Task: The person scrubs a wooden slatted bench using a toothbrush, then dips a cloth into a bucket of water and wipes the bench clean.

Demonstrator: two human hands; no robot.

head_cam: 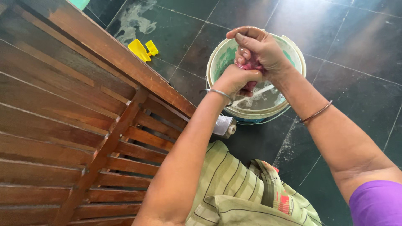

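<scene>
Both of my hands are clenched together over a white bucket point(296, 49) that stands on the dark tiled floor. My left hand point(234, 79) and my right hand point(259, 48) squeeze a small pink cloth point(250, 66) between them. Only bits of the cloth show between the fingers. A thin stream of water falls from it into soapy, greyish water point(264, 99) in the bucket. The bucket's inside wall is smeared with green. A metal bangle sits on my left wrist, and a thin dark band on my right forearm.
A slatted wooden piece of furniture point(71, 121) fills the left side, with a small metal caster point(224, 125) at its corner by the bucket. Two yellow plastic pieces point(142, 49) lie on the wet floor beyond it. A striped green cloth bag point(247, 192) lies below my arms.
</scene>
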